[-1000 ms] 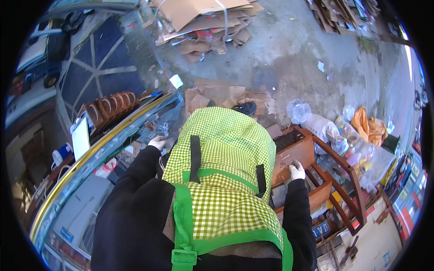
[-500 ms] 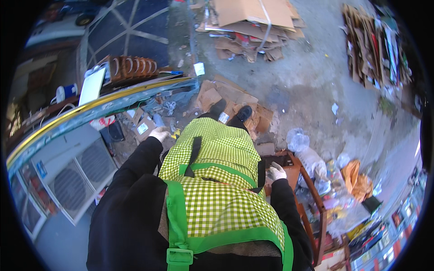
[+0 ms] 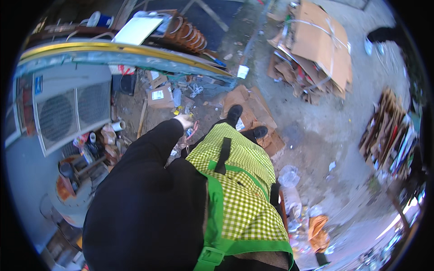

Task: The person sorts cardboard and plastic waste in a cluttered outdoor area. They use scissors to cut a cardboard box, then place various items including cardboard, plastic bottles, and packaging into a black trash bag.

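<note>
My left hand [image 3: 184, 120], in a pale glove, reaches out at left of centre above the littered ground. Its fingers are small and blurred, and I cannot make out whether it holds anything. A pinkish-red strip [image 3: 193, 128] shows right beside it, and whether the two touch is unclear. Just beyond lie small yellow scraps [image 3: 178, 109] and an opened cardboard box [image 3: 161, 95] with a white label. My right hand is out of sight, behind my green checked apron [image 3: 239, 158] or below it. Under my shoes, flattened cardboard [image 3: 248, 101] covers the ground.
A strapped cardboard stack [image 3: 321, 40] stands far right, with another bundle [image 3: 389, 131] nearer. An air-conditioner unit [image 3: 74, 110] and a yellow-edged ledge [image 3: 122, 49] flank my left. Plastic bags [image 3: 289, 176] and an orange sack [image 3: 318, 232] lie to my right. Another person's dark-clothed limb [image 3: 386, 34] shows far right.
My view and body have turned, so the surroundings shift across the picture. My right hand, earlier beside a brown wooden frame, has left the view. My left arm stays stretched out over the clutter.
</note>
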Available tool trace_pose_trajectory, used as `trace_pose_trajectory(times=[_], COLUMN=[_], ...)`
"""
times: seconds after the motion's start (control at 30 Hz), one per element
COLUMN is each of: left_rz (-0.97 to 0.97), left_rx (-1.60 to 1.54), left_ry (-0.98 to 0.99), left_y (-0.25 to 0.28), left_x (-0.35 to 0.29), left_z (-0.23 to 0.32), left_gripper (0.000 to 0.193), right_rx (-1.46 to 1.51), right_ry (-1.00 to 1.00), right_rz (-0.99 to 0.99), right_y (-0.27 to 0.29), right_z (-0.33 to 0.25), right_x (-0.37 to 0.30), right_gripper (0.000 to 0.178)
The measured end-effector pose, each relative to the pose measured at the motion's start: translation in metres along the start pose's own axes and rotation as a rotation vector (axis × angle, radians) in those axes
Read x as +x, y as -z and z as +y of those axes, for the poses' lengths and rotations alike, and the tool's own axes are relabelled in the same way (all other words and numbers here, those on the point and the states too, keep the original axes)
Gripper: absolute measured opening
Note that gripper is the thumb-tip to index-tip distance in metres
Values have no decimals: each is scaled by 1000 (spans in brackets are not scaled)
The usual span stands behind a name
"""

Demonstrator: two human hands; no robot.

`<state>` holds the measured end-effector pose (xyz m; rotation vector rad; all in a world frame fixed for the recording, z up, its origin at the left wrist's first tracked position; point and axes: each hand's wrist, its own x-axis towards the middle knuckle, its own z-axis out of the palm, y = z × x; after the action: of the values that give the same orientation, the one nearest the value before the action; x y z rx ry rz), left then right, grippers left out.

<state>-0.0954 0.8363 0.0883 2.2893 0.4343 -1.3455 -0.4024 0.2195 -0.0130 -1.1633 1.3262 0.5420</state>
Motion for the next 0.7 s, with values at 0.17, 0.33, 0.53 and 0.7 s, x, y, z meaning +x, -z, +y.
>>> trace_pose_trajectory(times=[0.17, 0.33, 0.53, 0.7], left_rz=[245, 88, 342, 72], left_rx=[-867, -273, -882, -638], left_ry=[70, 228, 346, 417], left_y=[-43, -97, -210, -296], left_x=[-1, -43, -131, -243], left_z=[-41, -105, -84, -64], left_gripper=[29, 38, 44, 33], right_rx=[-326, -276, -594, -744], right_ry=[-86, 227, 143, -38], right_rz=[64, -127, -214, -231], right_y=[33, -39, -113, -130], right_z=[-58, -220, -335, -359], right_x=[33, -38, -35, 20], right_gripper=[42, 42, 38, 48])
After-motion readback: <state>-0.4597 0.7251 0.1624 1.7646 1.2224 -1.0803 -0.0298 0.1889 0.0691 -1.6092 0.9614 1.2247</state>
